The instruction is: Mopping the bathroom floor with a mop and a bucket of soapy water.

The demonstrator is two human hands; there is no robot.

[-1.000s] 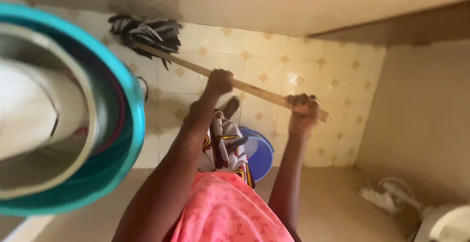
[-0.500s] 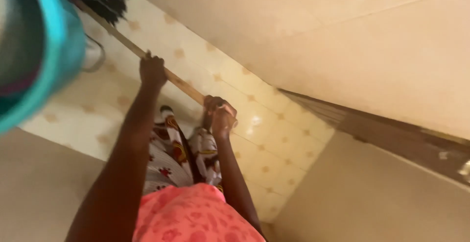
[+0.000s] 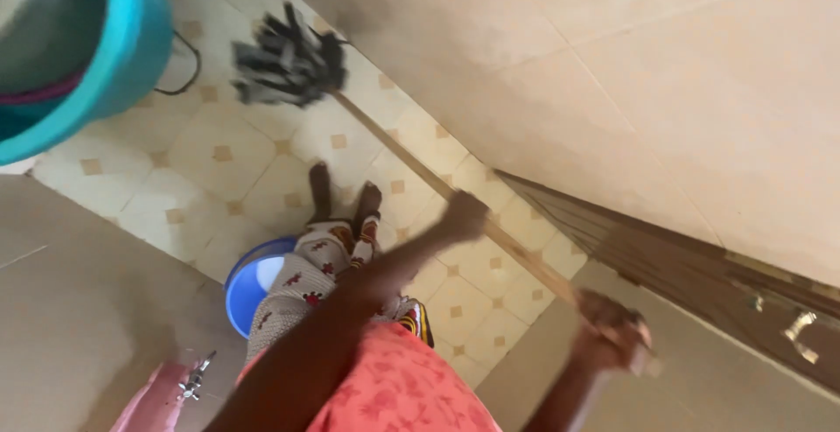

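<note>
I hold a mop with a long wooden handle [image 3: 411,161] in both hands. My left hand [image 3: 462,215] grips the handle about midway. My right hand [image 3: 615,334] is closed around its near end, blurred by motion. The dark string mop head [image 3: 284,66] rests on the cream tiled floor [image 3: 210,148] close to the wall, ahead of my feet [image 3: 343,194].
A teal basin [image 3: 114,56] with a metal bowl inside fills the upper left. A blue bucket [image 3: 249,279] stands on the floor behind my legs. A brown wooden door [image 3: 700,275] with a metal handle is at the right. A tap [image 3: 194,378] juts from the left wall.
The mop head has swung right and come into full view on the floor near the wall. My hands have shifted right and down along with the handle. The blue bucket shows again.
</note>
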